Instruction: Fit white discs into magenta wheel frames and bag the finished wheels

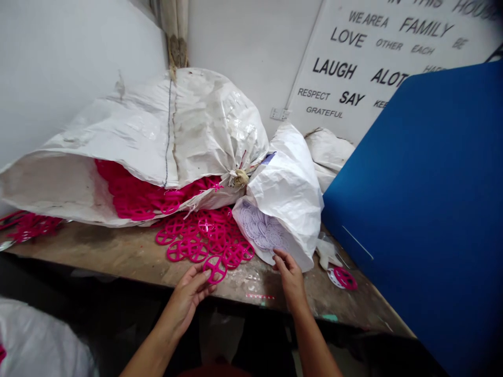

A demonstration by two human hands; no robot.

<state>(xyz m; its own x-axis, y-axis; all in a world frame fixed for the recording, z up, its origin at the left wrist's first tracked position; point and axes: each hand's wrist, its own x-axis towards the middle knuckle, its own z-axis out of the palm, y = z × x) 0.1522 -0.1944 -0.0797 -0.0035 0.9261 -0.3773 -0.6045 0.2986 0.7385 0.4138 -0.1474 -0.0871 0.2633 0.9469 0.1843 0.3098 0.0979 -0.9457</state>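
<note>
Wooden workbench holds magenta plastic wheels spilling from a white woven sack. Hands are apart: the left hand touches one wheel at the pile's edge, the right hand sits beside a second sack.

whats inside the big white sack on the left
The white woven sack holds a pile of magenta plastic wheel-shaped pieces, showing at its open mouth. Only the front of the pile shows; the sack's upper layer covers the rest, so anything deeper cannot be seen.
</note>
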